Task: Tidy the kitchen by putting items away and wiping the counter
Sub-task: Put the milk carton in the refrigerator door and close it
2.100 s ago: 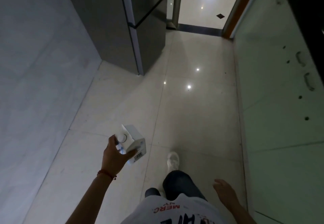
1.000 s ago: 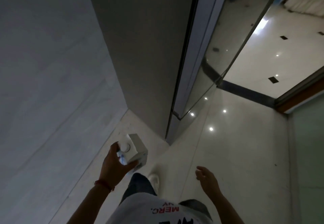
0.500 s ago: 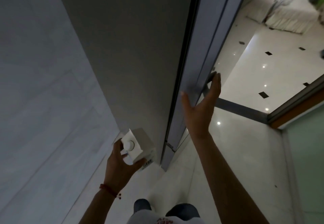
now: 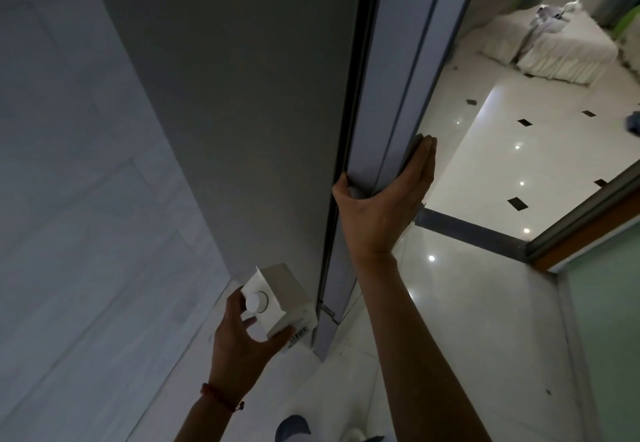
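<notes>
The right hand [image 4: 379, 206] was reaching up half a second ago. Now it wraps around the edge of the fridge door [image 4: 388, 102], thumb on one side and fingers on the other. The door looks shut. The left hand [image 4: 242, 344] holds the white carton [image 4: 280, 298] with the round cap, down at 7 o'clock, just beside the fridge. Next comes a pull to open the door, so the carton can go inside.
</notes>
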The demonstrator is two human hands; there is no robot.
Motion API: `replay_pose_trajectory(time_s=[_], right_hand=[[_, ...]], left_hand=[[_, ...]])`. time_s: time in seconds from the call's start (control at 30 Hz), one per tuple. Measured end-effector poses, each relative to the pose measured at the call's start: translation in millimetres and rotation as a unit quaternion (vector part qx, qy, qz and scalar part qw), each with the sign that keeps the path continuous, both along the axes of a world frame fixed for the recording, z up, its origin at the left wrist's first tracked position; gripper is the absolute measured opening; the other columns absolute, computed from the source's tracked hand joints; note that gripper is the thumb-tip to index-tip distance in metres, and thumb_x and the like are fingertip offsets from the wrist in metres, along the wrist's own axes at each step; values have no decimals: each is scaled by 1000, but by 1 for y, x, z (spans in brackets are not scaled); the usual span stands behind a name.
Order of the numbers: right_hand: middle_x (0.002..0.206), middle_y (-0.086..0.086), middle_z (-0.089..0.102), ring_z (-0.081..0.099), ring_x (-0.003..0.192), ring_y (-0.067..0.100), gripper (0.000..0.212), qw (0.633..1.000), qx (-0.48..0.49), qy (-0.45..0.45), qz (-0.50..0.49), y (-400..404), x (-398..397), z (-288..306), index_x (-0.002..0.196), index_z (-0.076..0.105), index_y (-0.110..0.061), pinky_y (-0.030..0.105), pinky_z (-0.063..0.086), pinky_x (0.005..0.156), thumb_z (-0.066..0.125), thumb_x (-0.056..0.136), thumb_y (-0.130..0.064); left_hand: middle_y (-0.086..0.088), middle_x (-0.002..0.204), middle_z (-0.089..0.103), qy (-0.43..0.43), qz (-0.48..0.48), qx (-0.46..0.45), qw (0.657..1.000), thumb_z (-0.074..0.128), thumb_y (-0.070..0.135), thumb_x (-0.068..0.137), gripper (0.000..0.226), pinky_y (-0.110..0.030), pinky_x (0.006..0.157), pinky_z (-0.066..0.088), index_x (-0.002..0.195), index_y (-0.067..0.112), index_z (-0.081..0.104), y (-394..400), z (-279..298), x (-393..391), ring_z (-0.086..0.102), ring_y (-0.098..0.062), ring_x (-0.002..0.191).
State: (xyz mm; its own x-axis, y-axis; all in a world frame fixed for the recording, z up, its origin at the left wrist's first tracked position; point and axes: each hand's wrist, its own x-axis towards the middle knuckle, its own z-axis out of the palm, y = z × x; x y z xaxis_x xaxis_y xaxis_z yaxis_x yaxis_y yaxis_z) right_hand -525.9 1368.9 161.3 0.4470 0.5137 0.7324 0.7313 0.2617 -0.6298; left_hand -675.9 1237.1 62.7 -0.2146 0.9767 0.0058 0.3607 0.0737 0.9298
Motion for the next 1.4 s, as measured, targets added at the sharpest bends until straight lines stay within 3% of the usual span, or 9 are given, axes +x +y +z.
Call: replay_pose_trajectory(time_s=[0.23,0.37,0.57,0.63,0.73,0.8,1.13,1.3,1.4], right_hand=[[141,22,32,35,130,36,94,999,6,25,29,-9,12,3,134,19,-13,44,45,102,75,60,-31],[138,4,24,23,128,-2,98,996,-11,66,62,-40,65,-1,134,16,-17,-5,27,97,76,57,-25],[131,-26,12,12,119,-32,109,993,-52,108,5,-94,142,-7,140,0,-8,-10,15,97,79,65,-2],[139,-26,13,11,129,-25,98,994,-28,101,-29,-110,160,-5,143,0,-6,-2,13,106,71,76,-8],[153,15,12,9,144,10,81,994,-7,40,-106,-122,190,-2,142,9,-1,19,10,117,59,85,-29],[151,26,8,2,142,2,75,988,-21,17,-154,-122,213,1,141,16,3,14,9,116,57,86,-24],[157,8,9,11,143,10,76,978,-6,74,-196,-96,333,9,146,7,-7,4,8,111,52,88,-26],[156,1,18,20,143,13,76,976,23,127,-173,-78,384,12,147,9,-19,40,19,119,48,85,-39],[153,-3,26,28,139,10,74,973,19,161,-164,-68,407,15,147,11,-27,38,25,116,49,84,-40]], left_hand=[[8,110,53,10,10,6,1000,85,6,54,83,-28,86,48,123,16,41,-9,13,-9,53,-16,101],[25,101,48,4,1,22,1000,84,5,55,81,-32,85,50,109,40,36,-14,19,-9,54,-17,98],[27,103,49,-5,-121,50,991,87,34,43,86,-23,83,49,100,68,33,8,35,26,55,-4,94],[30,101,47,-14,-167,53,984,90,29,43,91,-25,84,48,89,79,29,18,48,45,54,0,91],[31,100,49,-40,-225,47,972,72,76,22,79,-22,82,48,92,73,34,33,65,72,56,1,91],[34,94,58,-50,-255,64,964,68,80,21,76,-18,80,48,89,76,35,45,74,92,59,8,91],[48,97,54,-124,-276,225,926,78,67,36,66,6,73,41,93,69,44,114,152,221,51,26,92],[15,103,59,-187,-237,275,913,85,46,45,68,-1,77,46,102,38,49,144,177,282,57,15,94],[11,103,56,-169,-224,330,901,87,28,50,70,1,72,46,108,21,49,156,190,308,58,18,90]])
